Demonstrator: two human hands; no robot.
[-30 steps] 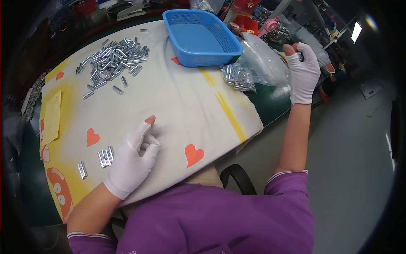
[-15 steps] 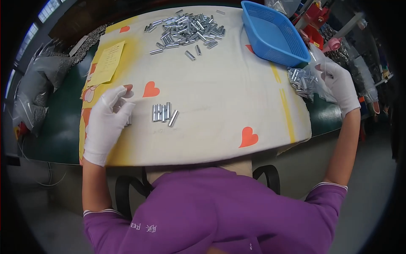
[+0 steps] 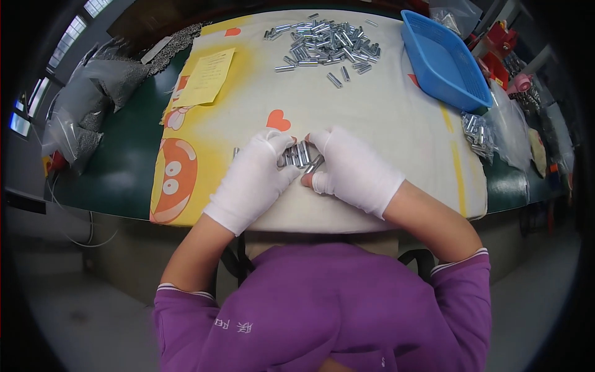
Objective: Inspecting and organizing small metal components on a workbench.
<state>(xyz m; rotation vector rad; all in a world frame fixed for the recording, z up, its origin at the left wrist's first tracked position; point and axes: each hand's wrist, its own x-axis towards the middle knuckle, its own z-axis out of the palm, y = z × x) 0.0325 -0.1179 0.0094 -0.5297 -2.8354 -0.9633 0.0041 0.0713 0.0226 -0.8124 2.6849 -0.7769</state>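
From the head camera, the left hand (image 3: 253, 180) and right hand (image 3: 353, 168), both in white gloves, close their fingers around a small bunch of metal tubes (image 3: 299, 155) on the bench (image 3: 372, 124), near its front edge. A bigger tube pile (image 3: 328, 40) lies beside a blue tray (image 3: 441, 59).

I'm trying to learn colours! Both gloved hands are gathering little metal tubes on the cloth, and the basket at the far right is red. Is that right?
Not quite. The basket is blue, not red, as the head view shows. The rest holds: the left hand and right hand, both in white gloves, are gathering the little metal tubes on the cloth.
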